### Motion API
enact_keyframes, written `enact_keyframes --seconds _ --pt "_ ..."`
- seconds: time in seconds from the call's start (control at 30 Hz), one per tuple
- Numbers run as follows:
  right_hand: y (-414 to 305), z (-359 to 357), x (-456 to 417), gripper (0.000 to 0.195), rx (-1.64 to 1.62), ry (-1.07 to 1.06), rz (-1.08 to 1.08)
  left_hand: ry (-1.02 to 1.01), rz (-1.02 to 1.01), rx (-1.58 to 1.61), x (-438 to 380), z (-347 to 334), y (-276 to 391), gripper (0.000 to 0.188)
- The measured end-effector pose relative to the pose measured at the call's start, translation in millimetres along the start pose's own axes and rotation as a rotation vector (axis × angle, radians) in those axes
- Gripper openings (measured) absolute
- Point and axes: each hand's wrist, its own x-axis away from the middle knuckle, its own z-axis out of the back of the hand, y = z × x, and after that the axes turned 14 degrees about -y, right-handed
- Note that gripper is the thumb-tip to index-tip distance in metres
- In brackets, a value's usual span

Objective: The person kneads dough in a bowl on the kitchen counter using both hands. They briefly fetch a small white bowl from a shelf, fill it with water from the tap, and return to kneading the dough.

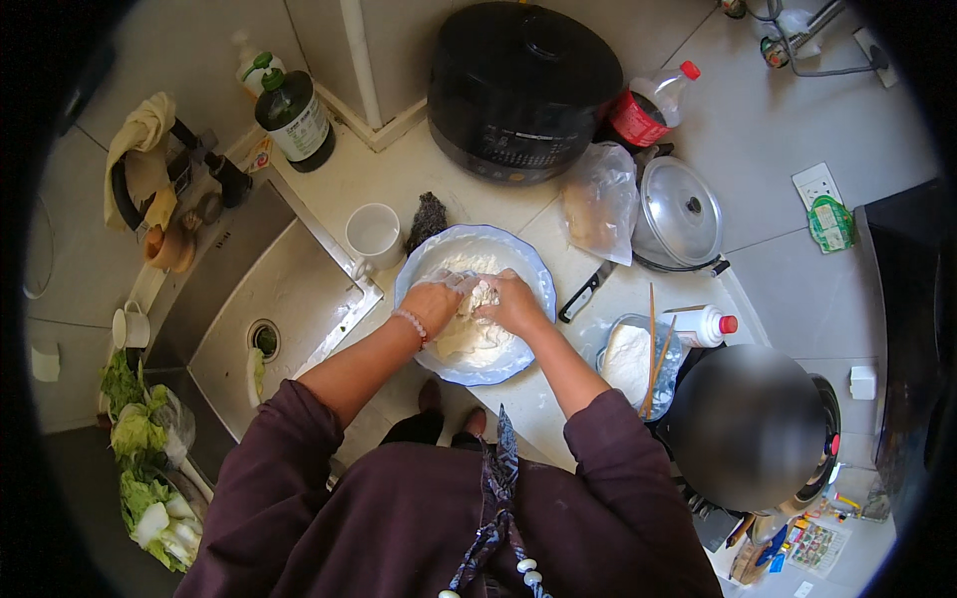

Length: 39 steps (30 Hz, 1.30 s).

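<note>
A wide white bowl with a scalloped blue rim [548, 280] sits at the counter's front edge with loose flour [472, 345] in it. Both of my hands are inside. My left hand [439, 300], its fingers coated white, presses against a crumbly clump of floury dough [481, 296]. From the other side my right hand [513, 302] grips the same clump, with its fingertips partly hidden in it. Right of the bowl, a container of white flour [626, 362] has a pair of wooden chopsticks [658, 366] lying across it.
Behind the bowl are a white mug [374, 233], a dark scouring pad [428, 221] and a black electric cooker [523, 97]. A knife [587, 293] lies close to the bowl's right. The steel sink [247, 299] is left, with leafy vegetables [153, 478] beyond; a lidded pot [679, 213] stands right.
</note>
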Motion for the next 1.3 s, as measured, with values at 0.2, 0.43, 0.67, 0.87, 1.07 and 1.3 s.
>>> enact_keyframes --seconds 0.2,0.43,0.67,0.87,1.07,1.3 --pt "-4 -3 -16 0.047 0.071 0.074 -0.112 0.056 0.011 -0.027 -9 -7 -7 0.043" --pt "2 -13 -26 0.036 0.12 0.185 -0.137 0.121 0.054 0.012 -11 -15 -5 0.044" --pt "6 -13 -15 0.039 -0.008 0.136 -0.077 0.001 0.076 0.078 -5 2 6 0.054" --pt "-5 -8 35 0.045 0.075 0.038 0.119 0.004 -0.027 0.195 35 16 22 0.079" --pt "-21 -6 49 0.058 0.036 0.074 0.001 -0.106 0.025 0.158 27 15 17 0.074" --pt "-2 -12 20 0.066 0.154 -0.056 -0.021 -0.062 0.043 0.224 22 -18 20 0.063"
